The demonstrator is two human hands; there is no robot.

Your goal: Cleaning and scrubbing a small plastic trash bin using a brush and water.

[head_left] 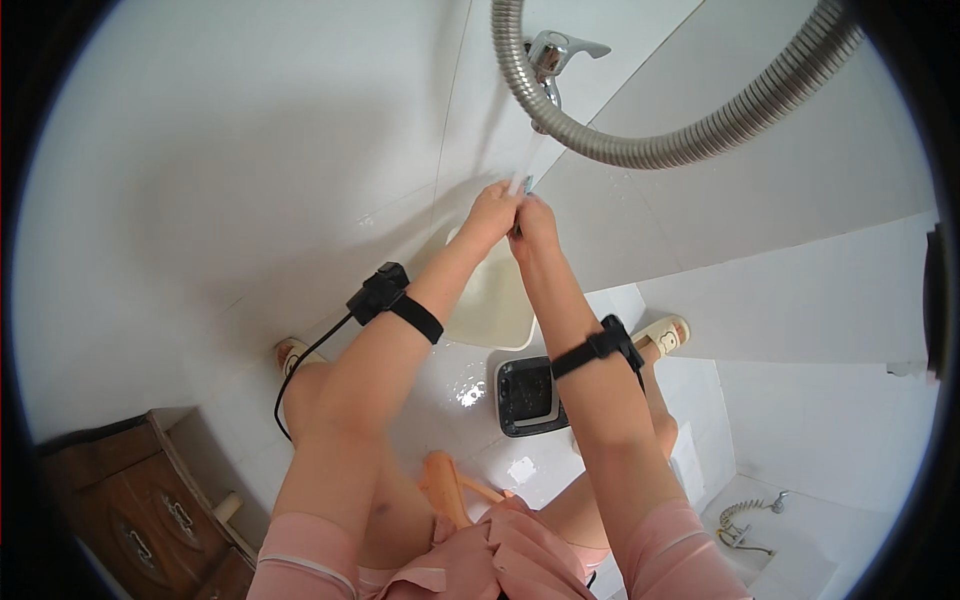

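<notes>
My left hand (491,214) and my right hand (538,222) are close together at the wall, beneath a chrome tap (547,65). A thin stream of water (517,182) falls at the fingers. Both hands are closed around something mostly hidden. A small pale-teal bit (528,185) shows just above them, and something dark peeks out between them. Under my wrists, on the floor, stands a cream plastic basin (492,300), partly covered by my forearms.
A ribbed metal hose (640,158) loops across the upper right. A black tub (525,395) sits on the wet tiled floor (450,420) between my slippered feet. An orange object (443,487) lies by my legs. A brown wooden cabinet (100,480) stands at lower left.
</notes>
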